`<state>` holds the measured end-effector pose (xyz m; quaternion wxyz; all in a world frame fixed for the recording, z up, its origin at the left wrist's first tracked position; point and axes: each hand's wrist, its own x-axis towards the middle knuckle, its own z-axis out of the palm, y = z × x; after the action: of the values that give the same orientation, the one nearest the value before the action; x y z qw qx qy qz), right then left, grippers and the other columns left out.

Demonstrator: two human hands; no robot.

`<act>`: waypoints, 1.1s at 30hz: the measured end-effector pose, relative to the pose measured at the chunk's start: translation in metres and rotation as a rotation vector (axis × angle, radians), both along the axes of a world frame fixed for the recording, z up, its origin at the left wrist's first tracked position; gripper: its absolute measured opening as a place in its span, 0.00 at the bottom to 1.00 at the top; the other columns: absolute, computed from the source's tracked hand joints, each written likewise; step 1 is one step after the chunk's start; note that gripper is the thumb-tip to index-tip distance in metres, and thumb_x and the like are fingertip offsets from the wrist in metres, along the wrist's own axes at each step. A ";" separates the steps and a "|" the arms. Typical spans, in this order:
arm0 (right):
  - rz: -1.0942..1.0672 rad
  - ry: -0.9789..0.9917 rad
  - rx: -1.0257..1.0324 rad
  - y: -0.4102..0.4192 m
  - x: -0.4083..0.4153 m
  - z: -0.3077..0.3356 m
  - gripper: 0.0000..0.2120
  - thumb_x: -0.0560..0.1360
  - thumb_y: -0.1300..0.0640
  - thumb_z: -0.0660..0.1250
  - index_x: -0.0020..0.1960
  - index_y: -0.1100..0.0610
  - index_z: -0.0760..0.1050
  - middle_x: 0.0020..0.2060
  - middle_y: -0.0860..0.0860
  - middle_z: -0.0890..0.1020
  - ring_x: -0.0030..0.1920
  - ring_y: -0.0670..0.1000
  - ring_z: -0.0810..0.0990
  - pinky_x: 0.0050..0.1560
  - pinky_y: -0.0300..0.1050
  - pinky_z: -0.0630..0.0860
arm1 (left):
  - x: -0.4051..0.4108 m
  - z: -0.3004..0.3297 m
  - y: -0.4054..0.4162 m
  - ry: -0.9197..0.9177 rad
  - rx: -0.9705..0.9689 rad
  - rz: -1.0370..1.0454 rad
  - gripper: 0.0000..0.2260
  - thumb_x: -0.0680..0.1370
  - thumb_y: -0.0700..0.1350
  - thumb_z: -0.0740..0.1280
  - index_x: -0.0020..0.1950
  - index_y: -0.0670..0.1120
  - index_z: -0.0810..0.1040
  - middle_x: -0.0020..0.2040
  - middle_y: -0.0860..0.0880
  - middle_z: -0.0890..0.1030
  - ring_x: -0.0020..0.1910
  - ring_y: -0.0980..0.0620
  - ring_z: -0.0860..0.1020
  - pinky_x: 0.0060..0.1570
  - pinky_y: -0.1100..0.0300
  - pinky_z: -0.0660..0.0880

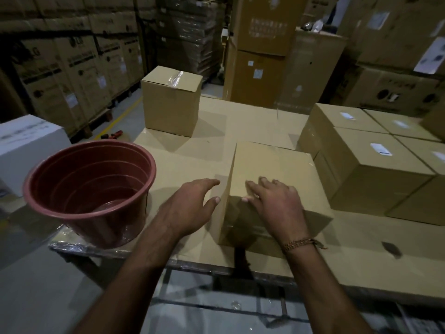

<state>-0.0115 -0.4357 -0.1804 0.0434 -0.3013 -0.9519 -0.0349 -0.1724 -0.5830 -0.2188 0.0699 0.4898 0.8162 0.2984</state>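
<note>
The plain cardboard box (pixel 269 165) stands on the cardboard-covered table (pixel 361 256) between the two hands. The right hand (pixel 274 203) lies flat on its top near the front edge, fingers spread and straight and gripping nothing, with the thumb tip at the edge. A beaded bracelet (pixel 301 243) sits on that wrist. The left hand (pixel 190 208) is alongside the box's left wall with fingers stretched out and apart and the thumb tip at the near left corner. Whether its fingers press the wall cannot be told. Just left of the left hand a reddish-brown plastic tub (pixel 91 189) stands on the table's corner, close to the forearm. Beyond the tub, further left, is a white carton (pixel 26 145). Ahead of the left hand's fingertips, well apart, a taped brown carton (pixel 171 102) stands on the table. To the right of the right hand, near the box but apart from it, a block of labelled cartons (pixel 375 169) is packed side by side. Past all of these rise tall stacks of printed cartons (pixel 72 75).
</note>
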 end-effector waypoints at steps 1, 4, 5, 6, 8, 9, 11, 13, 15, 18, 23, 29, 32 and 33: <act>0.013 0.036 0.011 0.002 0.001 0.000 0.26 0.83 0.34 0.57 0.77 0.43 0.69 0.71 0.47 0.78 0.68 0.53 0.77 0.65 0.53 0.76 | 0.003 -0.003 0.001 -0.019 -0.020 0.010 0.24 0.84 0.54 0.66 0.80 0.55 0.68 0.77 0.54 0.73 0.75 0.53 0.71 0.74 0.49 0.71; 0.024 0.042 -0.060 0.020 0.007 -0.003 0.37 0.75 0.32 0.70 0.80 0.44 0.66 0.74 0.48 0.75 0.72 0.55 0.72 0.72 0.55 0.72 | 0.010 -0.013 0.005 -0.057 -0.049 0.045 0.26 0.84 0.55 0.66 0.82 0.55 0.66 0.78 0.54 0.72 0.76 0.52 0.70 0.73 0.50 0.71; 0.000 -0.016 -0.078 0.027 0.010 -0.004 0.42 0.74 0.32 0.72 0.82 0.42 0.61 0.78 0.51 0.70 0.77 0.57 0.67 0.77 0.58 0.66 | 0.013 -0.016 0.007 -0.061 -0.064 0.058 0.26 0.84 0.55 0.66 0.82 0.55 0.65 0.79 0.53 0.71 0.76 0.52 0.70 0.73 0.49 0.71; -0.031 -0.072 -0.076 0.034 0.013 -0.007 0.45 0.73 0.33 0.73 0.83 0.40 0.56 0.81 0.54 0.64 0.81 0.61 0.60 0.81 0.62 0.60 | 0.016 -0.020 0.009 -0.063 -0.079 0.072 0.27 0.84 0.56 0.66 0.83 0.55 0.64 0.79 0.53 0.71 0.76 0.51 0.70 0.73 0.49 0.71; -0.070 -0.113 -0.076 0.045 0.019 -0.017 0.46 0.76 0.35 0.72 0.84 0.38 0.48 0.84 0.58 0.57 0.83 0.65 0.54 0.81 0.69 0.55 | 0.022 -0.027 0.014 -0.077 -0.110 0.101 0.29 0.84 0.56 0.66 0.83 0.54 0.62 0.80 0.51 0.70 0.77 0.50 0.70 0.74 0.48 0.70; -0.066 -0.110 -0.079 0.049 0.022 -0.023 0.45 0.77 0.35 0.69 0.84 0.38 0.46 0.84 0.58 0.55 0.83 0.66 0.54 0.81 0.69 0.56 | 0.025 -0.031 0.017 -0.093 -0.133 0.114 0.30 0.84 0.56 0.66 0.84 0.53 0.61 0.80 0.50 0.70 0.77 0.49 0.70 0.74 0.48 0.70; -0.031 -0.102 -0.034 0.053 0.025 -0.030 0.41 0.80 0.34 0.64 0.84 0.40 0.45 0.84 0.58 0.56 0.83 0.66 0.56 0.80 0.68 0.59 | 0.032 -0.036 0.022 -0.125 -0.154 0.133 0.30 0.84 0.56 0.67 0.84 0.53 0.61 0.80 0.50 0.70 0.76 0.48 0.70 0.73 0.48 0.71; -0.007 -0.077 0.033 0.056 0.026 -0.031 0.36 0.82 0.34 0.58 0.84 0.42 0.49 0.83 0.57 0.61 0.81 0.65 0.62 0.78 0.66 0.65 | 0.040 -0.038 0.026 -0.132 -0.139 0.121 0.29 0.83 0.55 0.68 0.83 0.53 0.62 0.78 0.50 0.72 0.74 0.49 0.72 0.70 0.52 0.72; -0.004 -0.038 0.073 0.059 0.024 -0.031 0.33 0.83 0.35 0.53 0.84 0.44 0.53 0.81 0.57 0.66 0.78 0.64 0.67 0.75 0.63 0.70 | 0.047 -0.039 0.031 -0.151 -0.066 0.104 0.27 0.83 0.53 0.69 0.80 0.56 0.65 0.74 0.52 0.76 0.69 0.52 0.75 0.63 0.56 0.74; -0.033 -0.026 0.108 0.065 0.021 -0.030 0.32 0.83 0.35 0.50 0.84 0.46 0.55 0.79 0.58 0.69 0.75 0.65 0.71 0.70 0.60 0.75 | 0.051 -0.040 0.039 -0.234 0.023 0.105 0.28 0.82 0.52 0.70 0.79 0.61 0.63 0.71 0.55 0.78 0.66 0.54 0.77 0.61 0.56 0.75; -0.095 0.025 0.155 0.072 0.023 -0.024 0.32 0.84 0.35 0.47 0.84 0.46 0.56 0.78 0.56 0.72 0.71 0.62 0.77 0.58 0.56 0.81 | 0.053 -0.052 0.053 -0.274 -0.067 0.182 0.30 0.82 0.52 0.70 0.80 0.53 0.61 0.73 0.51 0.76 0.71 0.47 0.75 0.64 0.56 0.72; -0.209 0.278 0.198 0.091 0.036 -0.019 0.29 0.85 0.35 0.49 0.80 0.48 0.67 0.65 0.54 0.83 0.49 0.57 0.86 0.38 0.48 0.82 | 0.049 -0.071 0.064 -0.241 -0.085 0.219 0.37 0.80 0.61 0.66 0.85 0.54 0.56 0.79 0.51 0.70 0.76 0.47 0.69 0.73 0.43 0.70; -0.250 0.412 0.148 0.094 0.042 -0.011 0.28 0.86 0.37 0.53 0.78 0.51 0.71 0.59 0.54 0.86 0.44 0.58 0.85 0.36 0.45 0.77 | 0.055 -0.066 0.069 -0.278 0.042 0.237 0.35 0.82 0.59 0.67 0.85 0.57 0.55 0.84 0.48 0.61 0.81 0.45 0.62 0.77 0.45 0.65; -0.267 0.453 0.138 0.093 0.044 -0.006 0.27 0.86 0.38 0.54 0.78 0.51 0.72 0.56 0.55 0.87 0.42 0.58 0.85 0.35 0.44 0.73 | 0.057 -0.063 0.070 -0.324 0.077 0.245 0.35 0.82 0.59 0.67 0.85 0.60 0.54 0.86 0.47 0.56 0.82 0.44 0.61 0.78 0.45 0.64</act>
<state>0.0328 -0.3427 -0.1868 0.2707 -0.4205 -0.8652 -0.0370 -0.1156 -0.5129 -0.2819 0.1446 0.3348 0.8357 0.4106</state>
